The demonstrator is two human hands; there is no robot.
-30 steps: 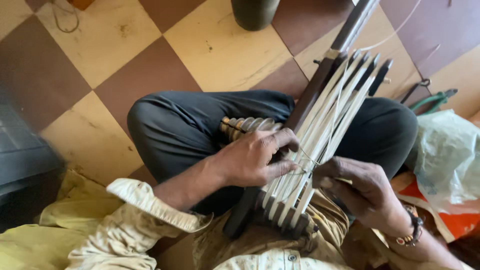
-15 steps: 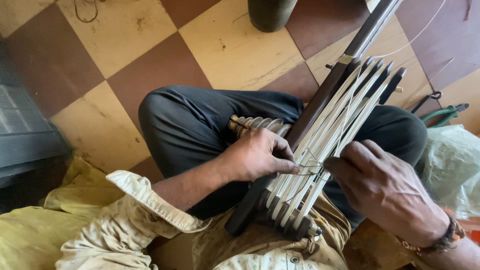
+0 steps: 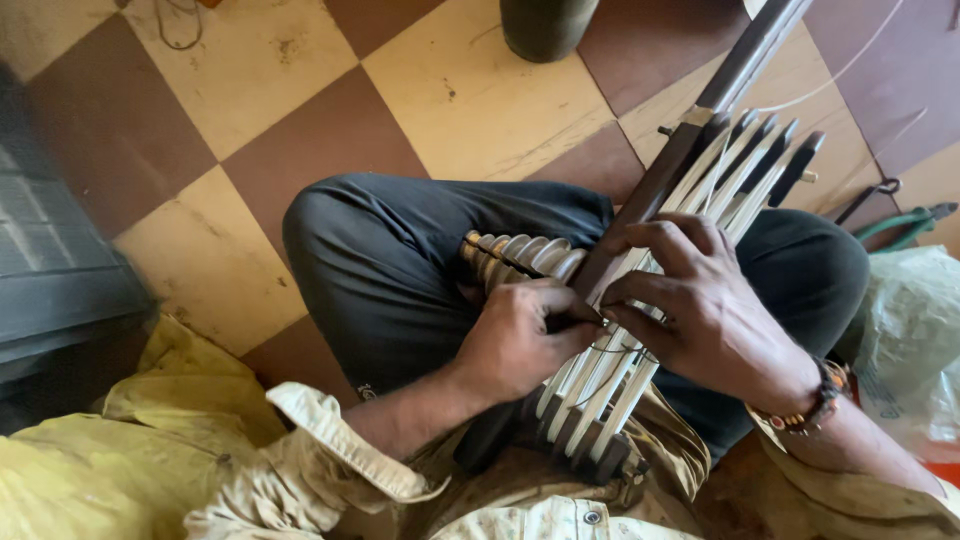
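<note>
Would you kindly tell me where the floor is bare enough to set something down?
Bare checkered floor lies beyond the knee, between the dark crate and the green pot. The lap is crowded: left hand and right hand on the slatted frame. Pliers and bag fill the right.

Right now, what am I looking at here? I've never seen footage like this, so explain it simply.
This is one view from a camera worn on a person's head, looking down at their own lap. They sit cross-legged on a brown and cream checkered floor. Across their legs rests a long dark wooden frame with pale slats fanned side by side. The left hand pinches at the slats' edge, seemingly on a thin thread or wire. The right hand lies spread over the slats. Green-handled pliers lie on the floor.
</note>
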